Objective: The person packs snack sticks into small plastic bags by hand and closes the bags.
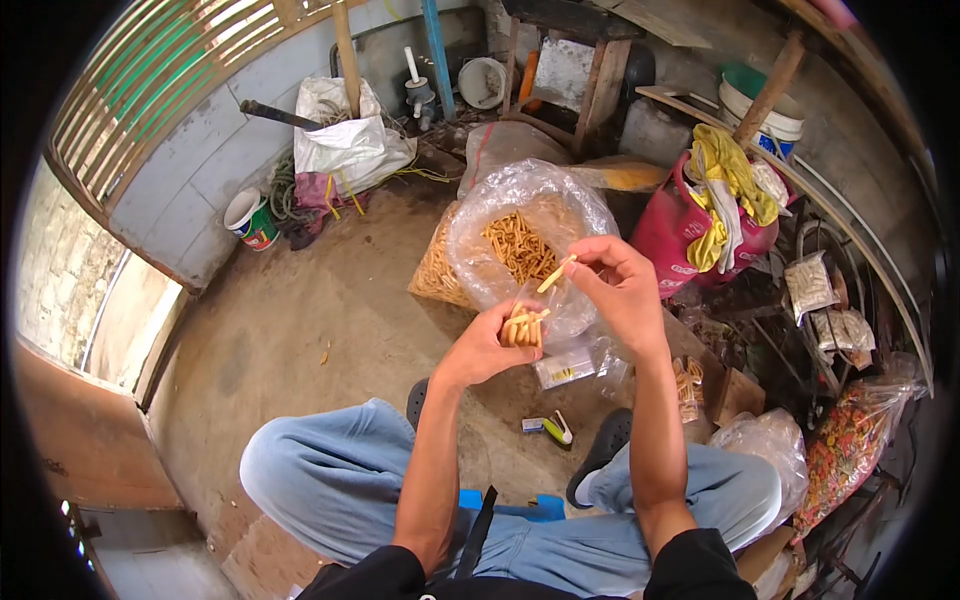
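Observation:
My left hand (490, 345) is closed round a small clear bag of snack sticks (524, 331), whose pale ends show at its top. Above it and to the right, my right hand (618, 290) pinches one yellowish stick (556, 275) between thumb and fingertips, apart from the small bag. Beyond both hands stands a large open plastic bag (470, 225) with many brown snack sticks (520, 248) inside. Just below the hands, a white labelled pack (565, 368) lies beside some clear plastic.
A green stapler (558, 430) and a small blue box (534, 425) lie on the floor (300, 330) between my legs. At right are a pink bag (665, 225) with yellow cloth (735, 170) and a bag of colourful snacks (850, 435). A bucket (252, 220) stands left.

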Demonstrator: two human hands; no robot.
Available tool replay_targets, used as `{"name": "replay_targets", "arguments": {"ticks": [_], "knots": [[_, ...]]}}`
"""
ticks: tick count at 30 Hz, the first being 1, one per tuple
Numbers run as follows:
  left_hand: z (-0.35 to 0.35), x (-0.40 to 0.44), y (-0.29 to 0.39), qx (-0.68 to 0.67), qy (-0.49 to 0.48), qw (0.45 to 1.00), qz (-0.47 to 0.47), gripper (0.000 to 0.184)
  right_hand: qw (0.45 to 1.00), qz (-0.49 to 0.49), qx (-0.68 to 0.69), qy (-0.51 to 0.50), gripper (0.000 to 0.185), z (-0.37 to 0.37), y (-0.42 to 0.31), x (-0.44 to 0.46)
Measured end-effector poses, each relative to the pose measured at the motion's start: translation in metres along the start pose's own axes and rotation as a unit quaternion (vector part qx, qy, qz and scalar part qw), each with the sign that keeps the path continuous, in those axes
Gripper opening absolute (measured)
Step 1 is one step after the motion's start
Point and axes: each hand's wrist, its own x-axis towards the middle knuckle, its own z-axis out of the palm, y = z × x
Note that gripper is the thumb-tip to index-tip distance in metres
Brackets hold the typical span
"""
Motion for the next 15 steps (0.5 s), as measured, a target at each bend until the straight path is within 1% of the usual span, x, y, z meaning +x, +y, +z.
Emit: {"name": "replay_targets", "arguments": {"ticks": [1, 3, 6, 9, 13, 15], "knots": [[0.001, -0.001, 0.000, 0.000, -0.002, 1.000, -0.002, 0.056, 1.000, 0.001, 0.000, 0.002, 0.013, 0.000, -0.001, -0.003], [0.003, -0.002, 0.002, 0.016, 0.000, 1.000, 0.000, 0.055, 0.993, 0.006, -0.121, -0.013, 0.015, 0.001, -0.001, -0.007], [0.002, -0.003, 0.004, 0.029, 0.002, 1.000, 0.008, 0.053, 0.987, 0.013, -0.155, -0.032, 0.016, 0.000, -0.005, -0.011], [0.001, -0.005, 0.005, 0.027, 0.003, 1.000, 0.010, 0.053, 0.982, 0.006, -0.187, -0.024, 0.016, -0.001, -0.011, -0.012], [0.003, -0.006, 0.010, 0.021, 0.007, 1.000, 0.010, 0.053, 0.984, 0.008, -0.178, -0.030, 0.016, -0.002, -0.011, -0.011], [0.003, -0.006, 0.010, 0.030, 0.015, 0.999, 0.021, 0.054, 0.982, 0.027, -0.172, -0.077, 0.015, -0.002, -0.012, -0.011]]}}
